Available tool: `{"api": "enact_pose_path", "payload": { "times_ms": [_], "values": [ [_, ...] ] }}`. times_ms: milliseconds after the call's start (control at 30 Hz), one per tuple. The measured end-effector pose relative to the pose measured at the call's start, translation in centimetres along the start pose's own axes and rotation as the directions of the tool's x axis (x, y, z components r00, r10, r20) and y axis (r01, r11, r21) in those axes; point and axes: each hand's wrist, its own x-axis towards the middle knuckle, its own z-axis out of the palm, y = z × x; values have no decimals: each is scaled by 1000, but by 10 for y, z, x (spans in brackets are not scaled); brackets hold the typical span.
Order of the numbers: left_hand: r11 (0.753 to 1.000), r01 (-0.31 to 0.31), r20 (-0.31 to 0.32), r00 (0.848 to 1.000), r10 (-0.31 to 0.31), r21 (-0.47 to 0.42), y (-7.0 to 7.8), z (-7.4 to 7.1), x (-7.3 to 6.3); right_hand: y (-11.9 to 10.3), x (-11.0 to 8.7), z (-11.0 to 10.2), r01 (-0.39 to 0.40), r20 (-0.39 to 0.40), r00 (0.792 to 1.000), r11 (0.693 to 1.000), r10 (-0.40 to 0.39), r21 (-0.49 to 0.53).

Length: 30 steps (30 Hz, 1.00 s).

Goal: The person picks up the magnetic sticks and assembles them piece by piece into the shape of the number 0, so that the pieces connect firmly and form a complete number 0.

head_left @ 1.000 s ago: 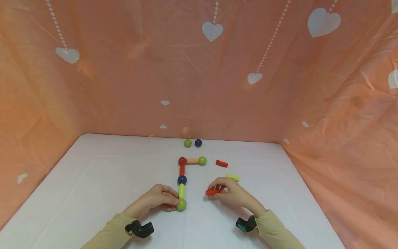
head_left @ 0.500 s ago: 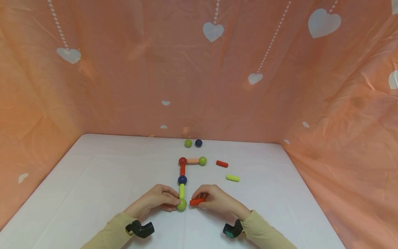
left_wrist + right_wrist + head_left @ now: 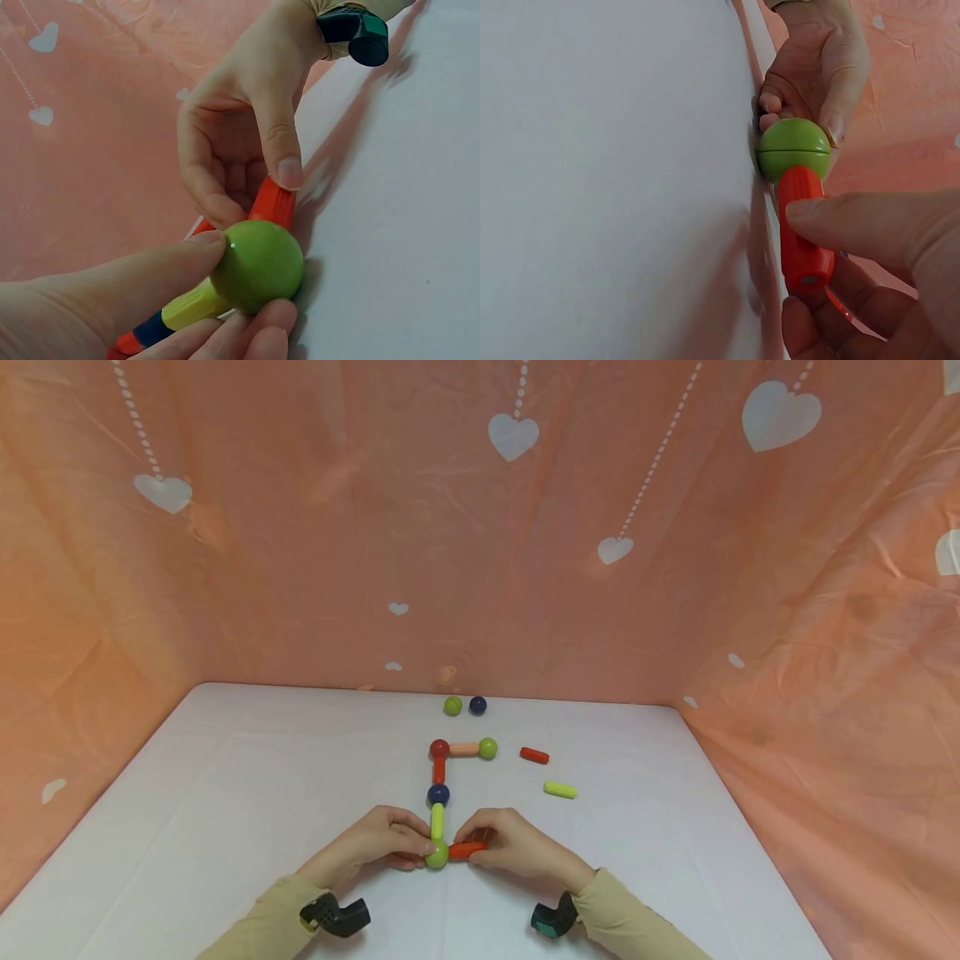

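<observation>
Between thumb and fingers my left hand (image 3: 380, 837) holds a green ball (image 3: 259, 266) at the near end of a chain. My right hand (image 3: 519, 843) pinches a red stick (image 3: 804, 232), whose far end touches that ball from the right. From the ball the chain runs away over a yellow-green stick (image 3: 437, 820), a dark blue ball (image 3: 438, 794), a second red stick (image 3: 438, 770) and a red ball (image 3: 439, 749). There it turns right along a peach stick (image 3: 465, 748) to another green ball (image 3: 488, 747).
To the right on the white table (image 3: 225, 793) lie a loose red stick (image 3: 535, 755) and a loose yellow-green stick (image 3: 560, 789). Near the back edge sit a loose green ball (image 3: 453, 705) and a blue ball (image 3: 477, 705). A peach curtain (image 3: 300, 527) with hearts surrounds the table.
My right hand has moved left and slightly nearer with the red stick, from a gap beside the green ball to contact with it. The left hand has stayed in place.
</observation>
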Motion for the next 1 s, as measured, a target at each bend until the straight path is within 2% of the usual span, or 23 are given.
{"api": "enact_pose_path", "payload": {
  "times_ms": [267, 433, 567, 700, 800, 1000],
  "values": [
    [998, -47, -42, 998, 48, 33, 2, 6, 0, 1, 0, 2, -19, -12, 1000, 1000, 19, 3],
    [998, -40, -49, 998, 42, 40, 1, 7, 0, 3, 0, 1, -11, -11, 1000, 1000, 11, 9],
    [998, -34, -52, 998, 37, 48, 1, 7, -1, 1, 2, -9, 14, -18, 1000, 999, -14, 30],
    [998, -31, -53, 998, 34, 52, 1, 6, 0, -1, 9, -27, 49, -96, 995, 995, -41, 81],
    [998, -32, -53, 998, 35, 57, 1, 5, 0, -4, 15, -41, 65, -180, 983, 991, -43, 120],
    [998, -25, -52, 998, 28, 63, 1, 8, -1, -25, 25, -71, 114, -275, 959, 979, -65, 166]
  ]
}}
